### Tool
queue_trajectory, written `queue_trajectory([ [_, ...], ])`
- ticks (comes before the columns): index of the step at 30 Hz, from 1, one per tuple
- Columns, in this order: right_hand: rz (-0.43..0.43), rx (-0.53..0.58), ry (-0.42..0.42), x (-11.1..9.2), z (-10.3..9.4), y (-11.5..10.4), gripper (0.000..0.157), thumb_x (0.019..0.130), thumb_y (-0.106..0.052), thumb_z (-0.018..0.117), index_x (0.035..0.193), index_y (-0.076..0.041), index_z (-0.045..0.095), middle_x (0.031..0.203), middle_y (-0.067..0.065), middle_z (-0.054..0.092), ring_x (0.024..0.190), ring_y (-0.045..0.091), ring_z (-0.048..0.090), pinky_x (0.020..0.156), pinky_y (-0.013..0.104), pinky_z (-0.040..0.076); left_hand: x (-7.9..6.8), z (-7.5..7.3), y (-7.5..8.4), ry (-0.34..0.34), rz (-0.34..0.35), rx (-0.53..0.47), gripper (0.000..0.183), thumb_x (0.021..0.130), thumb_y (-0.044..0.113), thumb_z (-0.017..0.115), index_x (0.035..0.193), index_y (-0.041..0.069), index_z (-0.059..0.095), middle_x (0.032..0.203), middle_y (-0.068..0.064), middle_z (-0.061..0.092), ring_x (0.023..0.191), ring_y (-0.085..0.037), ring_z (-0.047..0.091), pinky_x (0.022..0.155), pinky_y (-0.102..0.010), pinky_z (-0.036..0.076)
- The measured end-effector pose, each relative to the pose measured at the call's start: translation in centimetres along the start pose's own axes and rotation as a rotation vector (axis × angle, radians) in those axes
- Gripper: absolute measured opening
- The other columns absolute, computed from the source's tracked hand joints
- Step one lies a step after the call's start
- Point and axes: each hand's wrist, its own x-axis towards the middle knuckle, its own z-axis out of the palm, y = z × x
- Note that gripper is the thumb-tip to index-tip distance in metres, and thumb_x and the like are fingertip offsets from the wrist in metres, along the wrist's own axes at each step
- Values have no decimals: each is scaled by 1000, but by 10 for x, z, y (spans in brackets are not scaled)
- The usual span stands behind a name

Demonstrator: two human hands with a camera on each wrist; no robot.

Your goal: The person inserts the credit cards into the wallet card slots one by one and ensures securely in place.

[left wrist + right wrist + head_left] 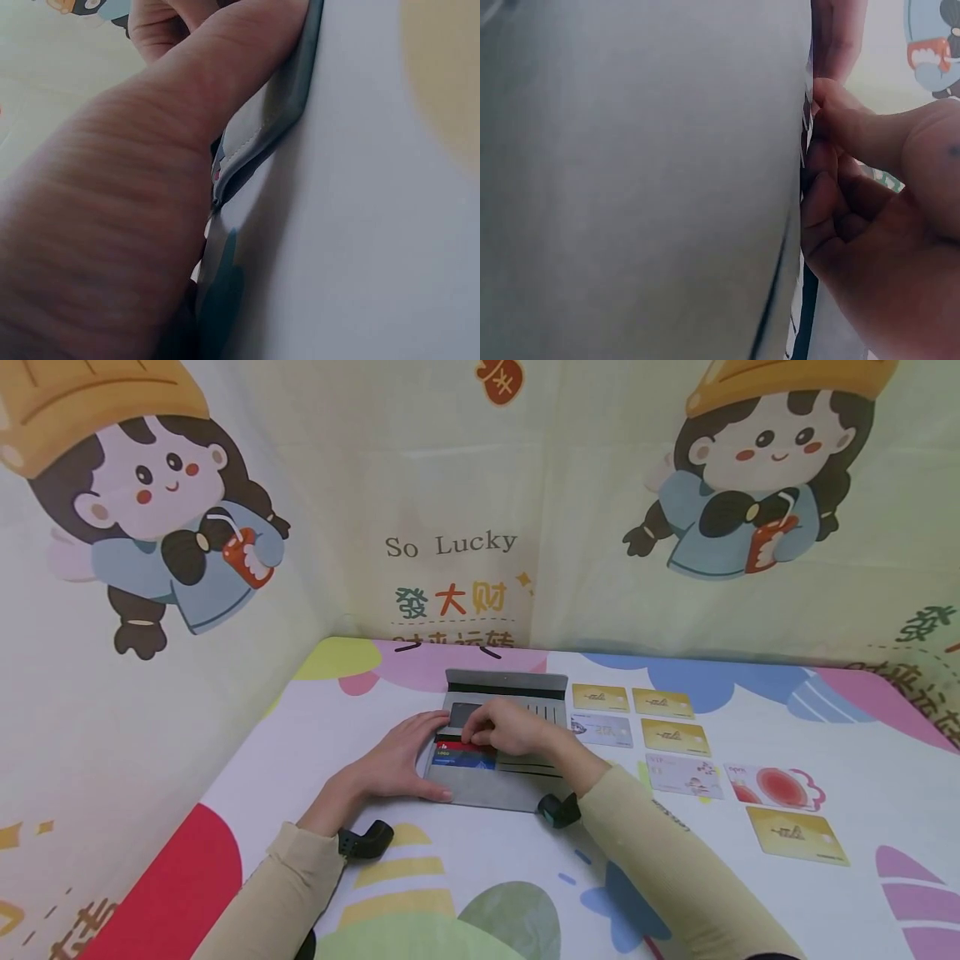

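A grey card wallet (pixel 480 789) lies unfolded on the table, a red and blue card (pixel 465 758) in one of its slots. My right hand (pixel 513 727) reaches over it, thumb and curled fingertips pinching at the card's upper edge. In the right wrist view, that thumb (pixel 862 127) meets the fingers beside the wallet's surface; the pinched edge is mostly hidden. Spread along the wallet's left side, my left hand (pixel 393 756) rests with its thumb near the lower corner and fingertips higher up. The left wrist view shows the thumb (pixel 225 67) against the wallet's edge (pixel 262 139).
Right of the wallet, several cards lie in loose rows: gold cards (pixel 600 697), a pale blue card (pixel 603 731), a pinkish card (pixel 684 777) and a red-and-white card with a scalloped edge (pixel 776 787). Behind the patterned table (pixel 300 777) hangs a printed cloth (pixel 600 568).
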Motion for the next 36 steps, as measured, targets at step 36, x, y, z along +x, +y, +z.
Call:
queue_trajectory([
  [36,30,-136,20,-1,8,-8,8,96,-4,69,98,-11,73,88,-2,65,82,17,58,82,30,52,1,1,-1,-3,-8,9,115,71,64,81,159,14,28,164,-5,24,150,-27,18,119,-55,17],
])
